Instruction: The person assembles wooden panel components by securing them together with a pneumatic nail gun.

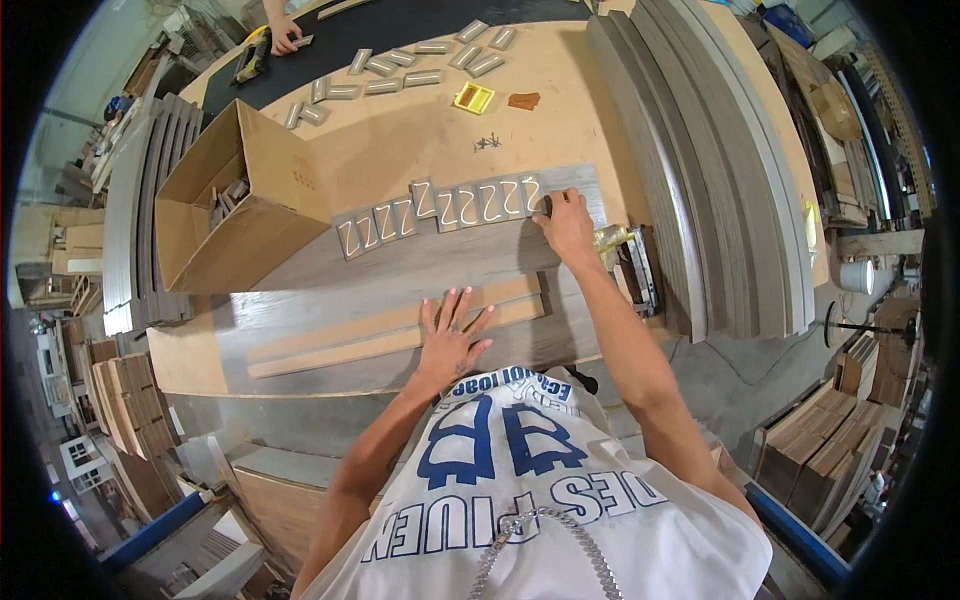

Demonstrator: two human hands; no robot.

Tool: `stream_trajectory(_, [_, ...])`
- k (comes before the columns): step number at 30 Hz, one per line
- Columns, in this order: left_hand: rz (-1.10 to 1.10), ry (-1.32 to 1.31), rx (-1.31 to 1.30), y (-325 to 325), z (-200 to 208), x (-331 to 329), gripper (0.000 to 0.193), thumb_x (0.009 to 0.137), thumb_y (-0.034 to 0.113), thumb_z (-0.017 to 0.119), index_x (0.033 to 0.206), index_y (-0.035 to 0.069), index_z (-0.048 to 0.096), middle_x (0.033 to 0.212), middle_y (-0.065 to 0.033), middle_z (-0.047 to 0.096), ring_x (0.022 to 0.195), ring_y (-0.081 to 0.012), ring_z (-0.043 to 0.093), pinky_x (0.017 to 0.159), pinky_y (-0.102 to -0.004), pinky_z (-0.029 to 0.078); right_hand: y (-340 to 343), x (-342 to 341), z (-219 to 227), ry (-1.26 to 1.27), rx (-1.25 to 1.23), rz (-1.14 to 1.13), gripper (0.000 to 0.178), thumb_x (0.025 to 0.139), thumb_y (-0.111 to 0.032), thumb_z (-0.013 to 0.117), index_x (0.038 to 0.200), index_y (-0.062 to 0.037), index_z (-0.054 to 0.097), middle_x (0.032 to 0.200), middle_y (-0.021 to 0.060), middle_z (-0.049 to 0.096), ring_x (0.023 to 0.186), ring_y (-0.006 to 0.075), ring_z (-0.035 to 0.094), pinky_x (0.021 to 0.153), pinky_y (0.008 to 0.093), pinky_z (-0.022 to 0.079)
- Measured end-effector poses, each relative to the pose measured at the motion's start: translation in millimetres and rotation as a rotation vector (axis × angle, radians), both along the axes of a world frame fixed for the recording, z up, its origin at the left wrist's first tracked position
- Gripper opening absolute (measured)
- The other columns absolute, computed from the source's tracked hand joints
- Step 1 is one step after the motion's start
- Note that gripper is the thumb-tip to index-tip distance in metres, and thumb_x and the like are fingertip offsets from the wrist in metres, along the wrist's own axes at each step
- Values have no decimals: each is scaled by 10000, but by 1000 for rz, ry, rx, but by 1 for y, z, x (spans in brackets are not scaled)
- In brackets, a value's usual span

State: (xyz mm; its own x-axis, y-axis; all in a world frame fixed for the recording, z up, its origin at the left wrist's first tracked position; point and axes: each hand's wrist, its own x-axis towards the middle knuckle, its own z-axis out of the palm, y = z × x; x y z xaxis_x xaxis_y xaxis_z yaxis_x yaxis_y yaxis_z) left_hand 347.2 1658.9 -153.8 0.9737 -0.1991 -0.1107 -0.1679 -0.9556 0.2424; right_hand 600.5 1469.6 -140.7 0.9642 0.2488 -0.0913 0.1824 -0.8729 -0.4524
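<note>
My left hand [455,340] lies with spread fingers on the nearer part of a grey wood-grain board, touching the pale wooden strips [390,338] there. At the right end of a row of small grey blocks [465,207], my right hand [568,225] has its fingers pinched together. A small dark edge shows at those fingertips; what it belongs to is unclear. The blocks carry white zigzag lines, like glue, and lie side by side on another grey board [400,262]. One block sits a little farther back than its neighbours. Beside my right wrist is a tool [640,270] with a yellowish part, partly covered.
An open cardboard box [285,180] with small pieces inside stands left. Long grey boards [690,170] are stacked right, more [135,220] far left. Toward the back lie loose blocks [423,77], a yellow tray [473,97] and dark bits [487,143]. Another person's hand [283,35] is far left.
</note>
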Motion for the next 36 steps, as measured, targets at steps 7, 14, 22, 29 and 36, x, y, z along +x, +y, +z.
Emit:
stream_trajectory(7, [-27,-13,-82,-6,0,-7,587,924,462,633,1471,296,503,1660,-136,218,1540,-357,148,1156,-713,82,-5,4,-1,22,-32,-24,470,793,-261,821,1117,24,635,1185,208,579,1150,392,548,944,481,512])
stream_trajectory(14, [-44,24,-118,-25,-1,13,602,911,430,655,1386,71,568,1646,-178,220,1535,-342,148,1204,-636,56,1,10,-11,-88,-115,-43,436,783,-246,789,1048,63,633,1105,227,602,1059,398,572,897,480,510])
stream_trajectory(22, [-60,2,-165,-35,-13,7,553,915,401,654,1293,3,586,1394,-197,466,1286,-359,415,1099,-551,286,-76,-74,53,9,157,92,439,808,-196,743,1150,24,577,1093,203,597,1030,407,602,858,498,517])
stream_trajectory(29, [-220,-17,-223,-23,-6,-15,614,915,416,677,1286,-53,535,1255,-188,537,1137,-366,509,985,-460,451,-121,-158,21,40,55,397,445,807,-131,695,1205,15,561,1141,177,580,1064,379,580,912,471,495])
stream_trajectory(36, [-223,32,-197,-24,-1,1,654,866,367,734,1334,-33,516,1226,-196,523,1140,-368,508,1024,-441,440,-104,-147,10,50,130,608,479,760,-108,714,1213,-23,587,1194,117,539,1152,326,506,978,439,431])
